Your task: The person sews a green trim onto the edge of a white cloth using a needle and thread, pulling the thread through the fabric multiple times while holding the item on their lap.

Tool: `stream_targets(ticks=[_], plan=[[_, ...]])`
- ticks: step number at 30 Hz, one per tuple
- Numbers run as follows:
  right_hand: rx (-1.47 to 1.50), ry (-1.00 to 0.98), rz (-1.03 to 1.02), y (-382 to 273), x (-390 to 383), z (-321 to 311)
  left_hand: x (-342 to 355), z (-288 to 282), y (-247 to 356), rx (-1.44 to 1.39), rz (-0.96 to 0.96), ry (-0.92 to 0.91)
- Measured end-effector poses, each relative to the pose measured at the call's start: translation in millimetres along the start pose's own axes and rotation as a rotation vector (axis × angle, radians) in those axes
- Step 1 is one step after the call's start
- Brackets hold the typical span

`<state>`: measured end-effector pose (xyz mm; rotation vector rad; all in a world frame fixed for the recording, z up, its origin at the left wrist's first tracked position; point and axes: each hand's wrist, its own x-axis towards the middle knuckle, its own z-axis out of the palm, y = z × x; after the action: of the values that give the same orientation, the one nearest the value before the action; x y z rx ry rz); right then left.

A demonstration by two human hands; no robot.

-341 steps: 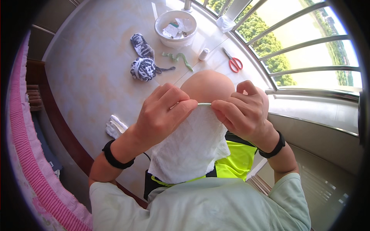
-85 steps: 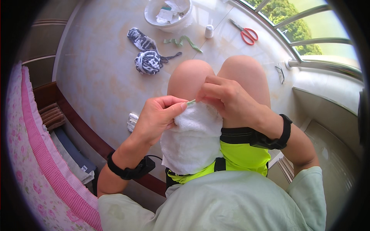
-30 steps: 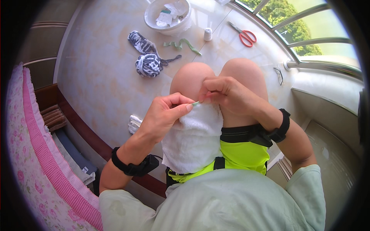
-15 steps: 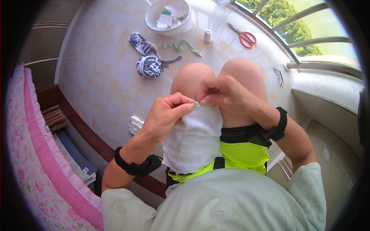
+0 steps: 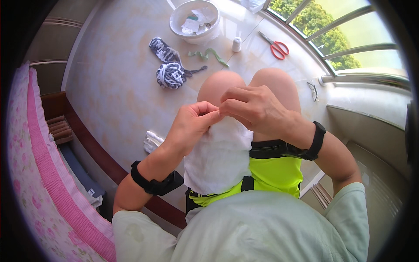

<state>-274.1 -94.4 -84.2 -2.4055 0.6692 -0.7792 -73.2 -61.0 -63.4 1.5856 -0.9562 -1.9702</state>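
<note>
A white terry cloth (image 5: 218, 161) lies over my left thigh, its upper edge raised at my fingers. My left hand (image 5: 192, 124) pinches that edge between thumb and forefinger. My right hand (image 5: 257, 109) is closed over the same spot, its fingertips meeting those of the left; whatever they grip there is hidden behind the fingers. Both wrists wear black straps. The hands are just in front of my left knee (image 5: 218, 81).
On the tiled floor are a white bucket of scraps (image 5: 178, 19), grey-white yarn (image 5: 170, 76), green ribbon (image 5: 207, 56), a white spool (image 5: 237, 44), red-handled scissors (image 5: 278, 50), glasses (image 5: 312, 90) and a white bundle (image 5: 152, 142). Pink bedding (image 5: 48, 166) lines the left; window bars the right.
My right fingers have shifted left over the pinched edge, covering the small green strip that showed there. Earlier, the hands were farther apart along that edge.
</note>
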Motion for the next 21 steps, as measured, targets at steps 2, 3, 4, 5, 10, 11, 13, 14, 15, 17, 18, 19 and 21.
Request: stream_targets(ticks=[2,3,4,5,10,11,13,14,15,17,18,19,21], plan=[[-0.05,-0.026,-0.025,-2.4,4.3,-1.1,-0.9,1.4,1.1,-0.02,-0.031,0.014],[-0.1,-0.049,-0.049,-4.2,6.9,-1.1,-0.9,1.3,0.3,-0.021,-0.032,0.013],[-0.099,-0.049,-0.048,-4.8,8.8,0.3,-1.0,0.5,-1.0,-0.034,-0.035,0.021],[-0.093,-0.029,-0.079,-5.4,10.9,2.1,-2.4,-0.3,-2.3,-0.048,-0.039,0.031],[-0.042,0.05,-0.177,-18.5,27.1,10.7,-15.6,-3.6,1.1,-0.01,0.015,0.032],[0.053,0.119,-0.106,-23.4,31.8,11.6,-19.0,-4.1,2.5,-0.004,0.053,0.028],[0.155,0.182,-0.045,-34.9,40.8,4.0,-25.0,-5.9,7.1,-0.018,0.03,0.051],[0.336,0.148,0.212,-41.0,43.4,-3.3,-27.2,-7.0,7.7,-0.027,0.005,0.063],[0.511,0.111,0.472,-44.1,44.6,-7.1,-27.4,-9.4,3.7,-0.031,0.006,0.069],[0.594,0.121,0.586,-43.6,44.5,-7.6,-24.7,-14.4,-7.0,-0.054,-0.017,0.095],[0.675,0.137,0.708,-42.6,42.7,-7.8,-25.3,-15.8,-8.2,-0.057,-0.019,0.094],[0.673,0.136,0.713,-42.7,39.7,-9.8,-25.9,-17.0,-9.4,-0.091,-0.025,0.081],[0.728,0.131,0.694,-47.5,32.2,-17.5,-24.8,-18.5,-13.1,-0.127,-0.036,0.066]])
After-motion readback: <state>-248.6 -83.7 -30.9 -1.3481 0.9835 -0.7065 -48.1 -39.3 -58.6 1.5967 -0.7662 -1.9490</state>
